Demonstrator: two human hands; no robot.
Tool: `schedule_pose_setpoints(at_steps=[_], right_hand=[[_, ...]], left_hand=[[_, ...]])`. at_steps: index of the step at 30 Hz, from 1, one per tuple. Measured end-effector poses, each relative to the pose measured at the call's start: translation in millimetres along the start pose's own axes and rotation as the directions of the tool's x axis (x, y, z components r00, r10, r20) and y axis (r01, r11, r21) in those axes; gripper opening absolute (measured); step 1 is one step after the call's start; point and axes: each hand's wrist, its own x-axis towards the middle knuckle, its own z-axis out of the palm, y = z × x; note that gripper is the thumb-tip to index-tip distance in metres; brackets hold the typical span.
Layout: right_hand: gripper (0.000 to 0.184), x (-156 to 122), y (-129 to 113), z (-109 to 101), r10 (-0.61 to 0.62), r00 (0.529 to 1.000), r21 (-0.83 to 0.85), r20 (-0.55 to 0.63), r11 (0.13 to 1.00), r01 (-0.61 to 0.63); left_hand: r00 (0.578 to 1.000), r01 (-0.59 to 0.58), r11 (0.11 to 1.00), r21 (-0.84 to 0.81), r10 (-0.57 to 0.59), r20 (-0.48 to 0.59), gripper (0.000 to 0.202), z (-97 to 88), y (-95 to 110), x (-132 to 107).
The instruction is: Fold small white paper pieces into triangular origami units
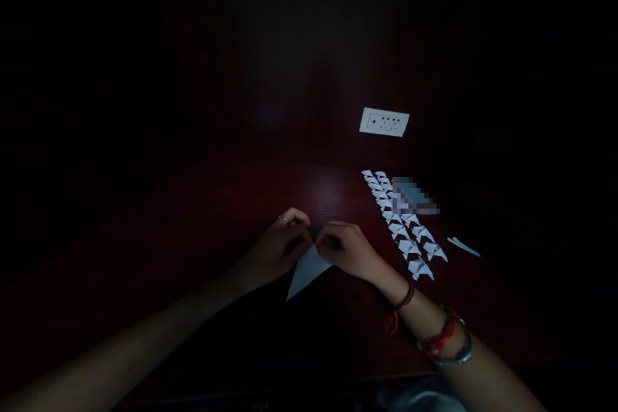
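A folded white sheet of paper [309, 270] comes to a sharp point toward me, its far end pinched between my hands. My left hand [282, 241] is closed on the paper's left side, fingertips and thumb together, a ring on one finger. From the other side my right hand [350, 248] curls round and grips the paper's right part. Both sets of fingertips nearly meet at the top, hiding that end of the sheet. To the right, several folded white paper figures [397, 230] stand in two slanting rows on the dark red table [217, 206].
A blurred bluish flat object [415, 195] lies beside the paper rows. Farther right are thin pale strips [463, 246]. A white wall socket [385, 122] is set in the dark back panel. The surroundings are very dark.
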Motion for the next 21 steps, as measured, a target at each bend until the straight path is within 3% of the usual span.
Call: schedule_pose_setpoints(at_steps=[9,16,21], right_hand=[[0.011,-5,11,-21,0.036,0.999,-0.126,-0.022,0.991,-0.039],[0.01,-3,8,-24,0.062,0.986,-0.208,-0.154,0.974,-0.094],[0.011,-2,-1,-12,-0.015,1.0,-0.071,0.019,0.997,0.016]], left_hand=[[0.998,0.059,0.998,0.022,-0.058,-0.032,0.015,-2.1,-17,-3],[0.994,0.105,0.994,0.031,-0.104,-0.031,0.017,-6.6,-21,-3],[0.998,0.061,0.998,0.022,-0.06,-0.018,0.016,-0.6,-12,-2]])
